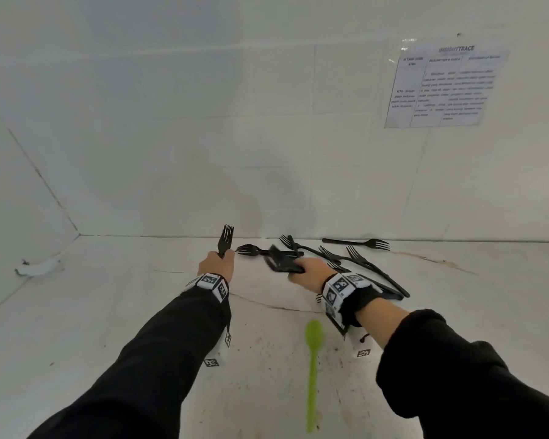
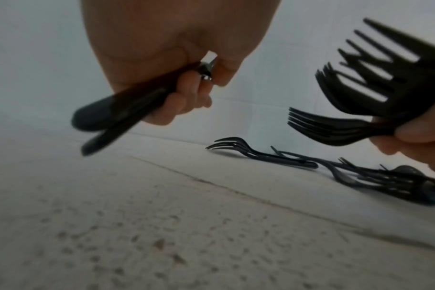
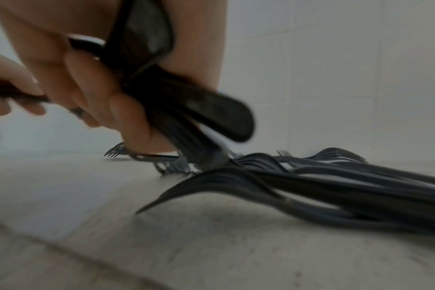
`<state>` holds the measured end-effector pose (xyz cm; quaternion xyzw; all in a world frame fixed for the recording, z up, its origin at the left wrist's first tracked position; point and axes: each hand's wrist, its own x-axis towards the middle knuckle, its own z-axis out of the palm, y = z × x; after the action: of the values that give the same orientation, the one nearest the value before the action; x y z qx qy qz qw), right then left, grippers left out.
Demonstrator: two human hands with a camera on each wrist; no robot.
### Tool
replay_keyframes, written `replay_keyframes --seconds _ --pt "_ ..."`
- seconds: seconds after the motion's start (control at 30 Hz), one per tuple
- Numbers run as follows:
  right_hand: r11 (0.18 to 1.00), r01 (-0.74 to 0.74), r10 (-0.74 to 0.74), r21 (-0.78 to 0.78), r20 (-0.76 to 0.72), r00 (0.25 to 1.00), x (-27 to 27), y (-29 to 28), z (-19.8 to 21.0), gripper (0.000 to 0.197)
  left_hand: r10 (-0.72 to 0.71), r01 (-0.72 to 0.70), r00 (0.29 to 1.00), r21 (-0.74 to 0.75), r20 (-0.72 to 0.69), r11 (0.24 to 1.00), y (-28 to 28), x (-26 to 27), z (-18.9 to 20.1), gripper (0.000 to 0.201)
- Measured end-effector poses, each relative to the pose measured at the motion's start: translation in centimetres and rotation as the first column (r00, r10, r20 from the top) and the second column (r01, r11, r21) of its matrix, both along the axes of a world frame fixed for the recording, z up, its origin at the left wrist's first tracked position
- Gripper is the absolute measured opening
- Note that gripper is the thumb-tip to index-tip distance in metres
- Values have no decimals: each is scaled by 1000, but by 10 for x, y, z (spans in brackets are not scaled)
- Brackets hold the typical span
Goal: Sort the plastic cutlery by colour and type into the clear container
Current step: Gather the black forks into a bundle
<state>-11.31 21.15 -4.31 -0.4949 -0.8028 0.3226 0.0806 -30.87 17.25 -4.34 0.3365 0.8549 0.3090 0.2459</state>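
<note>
- Black plastic forks fill both hands; the left hand (image 1: 216,263) grips a bunch of forks (image 1: 226,240) by the handles, standing near upright with tines pointing up toward the wall.
- The right hand (image 1: 311,270), just right of the left hand, curls round a second bunch of black cutlery (image 1: 281,261), its long axis running away and leftward; the blurred handle ends show in the right wrist view.
- Loose black forks (image 1: 355,259) lie flat on the white floor (image 1: 108,312) beyond and to the right of the right hand, most with tines toward the wall.
- One single fork (image 1: 357,243) lies farthest from the right hand, against the wall, tines pointing right.
- A green spoon (image 1: 313,372) lies nearer the person than the right hand, bowl pointing away.
</note>
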Motion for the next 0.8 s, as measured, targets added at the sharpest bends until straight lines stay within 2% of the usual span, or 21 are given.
replay_keyframes --seconds 0.1,0.17,0.23,0.33,0.4,0.5,0.6,0.67,0.8 --pt "973 225 -231 -58 -134 964 13 10 4 7 16 -19 995 23 100 1000 -1 10 2 45" --pt "947 320 -320 -21 -120 940 20 19 5 11 -4 -3 988 44 154 999 0 19 -3 41" --pt "934 356 -354 25 -57 933 27 27 5 19 -33 9 959 89 283 996 -5 32 -1 36" --pt "936 341 -346 87 55 937 39 34 4 12 -36 -17 908 122 418 992 -12 51 -1 28" --pt "942 315 -330 115 157 931 48 35 3 21 -52 -1 901 121 431 993 -12 62 -3 26" --pt "966 249 -258 71 320 912 61 33 -2 36 -40 -17 885 119 463 993 -9 77 -10 34" --pt "983 170 -185 74 411 892 64 31 -8 43 -54 14 869 84 493 996 -8 86 -19 30" --pt "985 148 -173 91 431 886 64 30 -9 41 -60 27 869 73 492 997 -8 89 -24 30" --pt "988 131 -153 83 367 917 65 29 -4 35 -90 63 875 73 475 995 -7 96 -29 32"
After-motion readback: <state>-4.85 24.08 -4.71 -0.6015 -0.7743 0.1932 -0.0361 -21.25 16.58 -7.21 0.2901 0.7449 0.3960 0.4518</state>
